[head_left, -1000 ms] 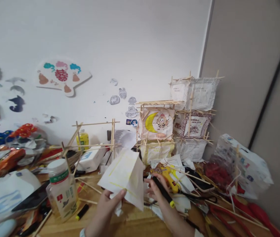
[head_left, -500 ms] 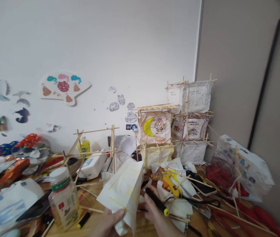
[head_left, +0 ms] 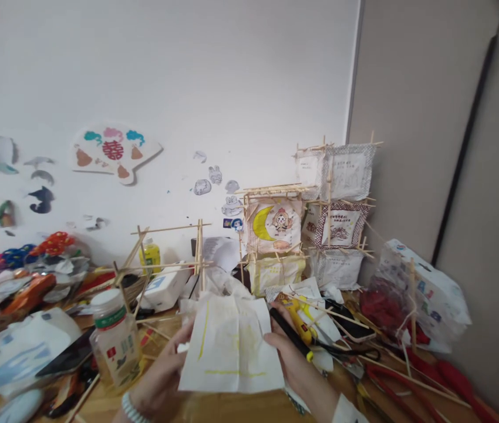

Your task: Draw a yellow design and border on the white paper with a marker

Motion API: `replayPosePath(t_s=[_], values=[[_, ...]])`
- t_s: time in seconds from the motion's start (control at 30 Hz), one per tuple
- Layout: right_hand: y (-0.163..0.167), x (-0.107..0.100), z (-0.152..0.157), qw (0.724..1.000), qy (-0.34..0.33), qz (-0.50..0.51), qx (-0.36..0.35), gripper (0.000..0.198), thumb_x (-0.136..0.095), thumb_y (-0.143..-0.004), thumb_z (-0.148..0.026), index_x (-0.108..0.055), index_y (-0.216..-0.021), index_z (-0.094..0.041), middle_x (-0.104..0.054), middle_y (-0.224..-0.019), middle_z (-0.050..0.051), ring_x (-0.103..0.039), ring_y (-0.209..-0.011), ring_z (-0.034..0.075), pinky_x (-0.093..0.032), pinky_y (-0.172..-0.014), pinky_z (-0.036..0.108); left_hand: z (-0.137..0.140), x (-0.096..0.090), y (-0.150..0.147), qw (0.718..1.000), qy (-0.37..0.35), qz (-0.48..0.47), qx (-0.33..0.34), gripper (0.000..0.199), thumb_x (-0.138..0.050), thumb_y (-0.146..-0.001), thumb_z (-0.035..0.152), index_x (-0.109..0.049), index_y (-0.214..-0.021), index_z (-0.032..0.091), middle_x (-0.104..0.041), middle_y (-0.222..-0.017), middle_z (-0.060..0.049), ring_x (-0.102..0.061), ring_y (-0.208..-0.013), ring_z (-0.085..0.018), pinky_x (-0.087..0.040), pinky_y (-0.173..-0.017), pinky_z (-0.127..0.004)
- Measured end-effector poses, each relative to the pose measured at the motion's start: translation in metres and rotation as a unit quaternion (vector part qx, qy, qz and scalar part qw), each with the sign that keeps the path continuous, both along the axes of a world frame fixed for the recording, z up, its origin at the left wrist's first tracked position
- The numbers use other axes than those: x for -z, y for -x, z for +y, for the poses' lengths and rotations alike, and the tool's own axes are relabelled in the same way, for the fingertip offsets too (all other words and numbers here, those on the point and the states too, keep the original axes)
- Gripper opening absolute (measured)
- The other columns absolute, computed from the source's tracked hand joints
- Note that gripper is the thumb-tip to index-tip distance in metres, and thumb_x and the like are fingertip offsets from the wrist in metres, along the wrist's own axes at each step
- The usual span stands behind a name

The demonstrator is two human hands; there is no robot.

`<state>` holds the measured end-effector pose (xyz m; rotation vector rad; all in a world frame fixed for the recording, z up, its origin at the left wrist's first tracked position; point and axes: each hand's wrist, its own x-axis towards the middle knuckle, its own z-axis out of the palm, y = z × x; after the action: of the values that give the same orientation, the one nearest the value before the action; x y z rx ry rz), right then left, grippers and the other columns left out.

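Observation:
A white sheet of paper (head_left: 232,346) with yellow marker lines and a fold down its middle is spread between my hands, low over the table. My left hand (head_left: 164,364), a beaded bracelet at its wrist, grips the sheet's left edge; its fingertips are partly hidden behind the paper. Along the right edge, my right hand (head_left: 291,352) presses its thumb on the paper while also holding a black marker (head_left: 290,332) with a yellow end. A clear jar (head_left: 116,346) with a white lid stands left of my left hand.
Stick-framed paper panels (head_left: 276,229) stand against the wall behind the sheet. A bare stick frame (head_left: 168,267) rises at left. Right of my hands lie a yellow glue gun (head_left: 300,320), a phone (head_left: 355,323), sticks and red scissors (head_left: 403,390). Scraps cover the left side.
The paper has gone from tilted and folded to opened out, facing me. My left hand has moved up to its left edge, and my right hand has taken its right edge, still with the marker.

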<state>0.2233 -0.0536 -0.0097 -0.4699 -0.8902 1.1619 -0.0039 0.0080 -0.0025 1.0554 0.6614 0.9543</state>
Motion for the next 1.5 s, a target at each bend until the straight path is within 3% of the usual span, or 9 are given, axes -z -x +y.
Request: replayPosePath(t_s=[0.2,0.33,0.47,0.6,0.77,0.87,1.03,1.23,1.5], values=[[0.001,0.008,-0.002,0.994,0.034,-0.078,-0.064,0.054,-0.066,-0.059,-0.017,-0.048,-0.109,-0.025,-0.064,-0.101,0.005,-0.059,-0.098,0.027,-0.044,-0.086,0.040,0.003,-0.017,0.010,0.993,-0.062,-0.092,0.034,0.083,-0.068,-0.069,0.034,-0.024,-0.139,0.036,-0.045,-0.136,-0.007,-0.053,-0.111,-0.028,-0.044,-0.089,-0.041],[0.004,0.011,-0.014,0.980,0.049,-0.166,-0.099,0.054,-0.066,-0.064,-0.022,-0.045,-0.113,-0.025,-0.062,-0.101,0.004,-0.060,-0.091,0.024,-0.045,-0.079,0.036,0.005,-0.018,0.007,0.998,-0.055,-0.026,0.003,0.064,-0.068,-0.072,0.030,-0.043,-0.131,0.025,-0.055,-0.123,-0.012,-0.061,-0.091,-0.021,-0.048,-0.075,-0.030],[0.011,0.019,-0.015,0.950,0.074,-0.300,-0.048,0.051,-0.061,-0.064,-0.014,-0.045,-0.110,-0.026,-0.060,-0.095,0.001,-0.059,-0.075,0.019,-0.045,-0.071,0.032,0.013,-0.018,0.012,0.990,-0.113,0.084,-0.013,0.051,-0.071,-0.068,0.031,-0.055,-0.115,0.019,-0.062,-0.100,-0.008,-0.057,-0.064,-0.012,-0.045,-0.060,-0.025],[0.020,0.040,-0.003,0.920,0.065,-0.386,0.021,0.049,-0.056,-0.060,-0.007,-0.047,-0.105,-0.025,-0.057,-0.089,0.000,-0.057,-0.074,0.018,-0.046,-0.071,0.032,0.016,-0.016,0.009,0.950,-0.203,0.236,-0.004,0.039,-0.069,-0.069,0.039,-0.060,-0.098,0.013,-0.059,-0.077,-0.001,-0.052,-0.060,-0.011,-0.042,-0.055,-0.023],[0.015,0.044,0.000,0.905,0.005,-0.415,0.091,0.039,-0.058,-0.074,-0.020,-0.049,-0.112,-0.022,-0.060,-0.095,0.005,-0.058,-0.088,0.022,-0.045,-0.079,0.033,0.004,-0.004,-0.018,0.893,-0.302,0.319,0.095,0.031,-0.065,-0.070,0.041,-0.062,-0.078,0.012,-0.058,-0.068,0.000,-0.050,-0.061,-0.011,-0.041,-0.057,-0.022],[0.006,0.034,0.000,0.903,-0.003,-0.405,0.144,0.035,-0.052,-0.083,-0.035,-0.048,-0.115,-0.019,-0.061,-0.092,0.006,-0.059,-0.076,0.019,-0.047,-0.069,0.031,-0.007,0.004,-0.031,0.836,-0.345,0.390,0.173,0.022,-0.066,-0.068,0.036,-0.062,-0.069,0.014,-0.061,-0.067,0.001,-0.052,-0.062,-0.010,-0.039,-0.058,-0.020],[-0.009,0.028,-0.004,0.894,0.009,-0.413,0.172,0.036,-0.043,-0.088,-0.046,-0.057,-0.107,-0.018,-0.060,-0.076,0.003,-0.051,-0.054,0.014,-0.044,-0.052,0.026,-0.010,0.000,-0.047,0.753,-0.350,0.521,0.200,0.013,-0.072,-0.060,0.025,-0.064,-0.069,0.020,-0.062,-0.065,0.005,-0.052,-0.059,-0.010,-0.035,-0.053,-0.018],[-0.023,0.018,-0.025,0.894,0.026,-0.446,0.030,0.018,-0.050,-0.082,-0.033,-0.060,-0.088,-0.019,-0.057,-0.060,-0.001,-0.050,-0.050,0.013,-0.041,-0.049,0.024,-0.012,-0.011,-0.065,0.654,-0.378,0.624,0.201,0.029,-0.071,-0.058,0.049,-0.063,-0.064,0.021,-0.059,-0.059,0.002,-0.053,-0.058,-0.016,-0.034,-0.051,-0.024],[-0.029,0.014,-0.032,0.877,0.110,-0.464,-0.056,0.019,-0.054,-0.073,-0.034,-0.046,-0.063,-0.020,-0.054,-0.048,-0.003,-0.043,-0.038,0.010,-0.032,-0.040,0.020,-0.020,0.008,-0.057,0.651,-0.415,0.615,0.160,0.038,-0.070,-0.057,0.056,-0.061,-0.068,0.021,-0.062,-0.067,0.000,-0.054,-0.061,-0.017,-0.035,-0.052,-0.025]])
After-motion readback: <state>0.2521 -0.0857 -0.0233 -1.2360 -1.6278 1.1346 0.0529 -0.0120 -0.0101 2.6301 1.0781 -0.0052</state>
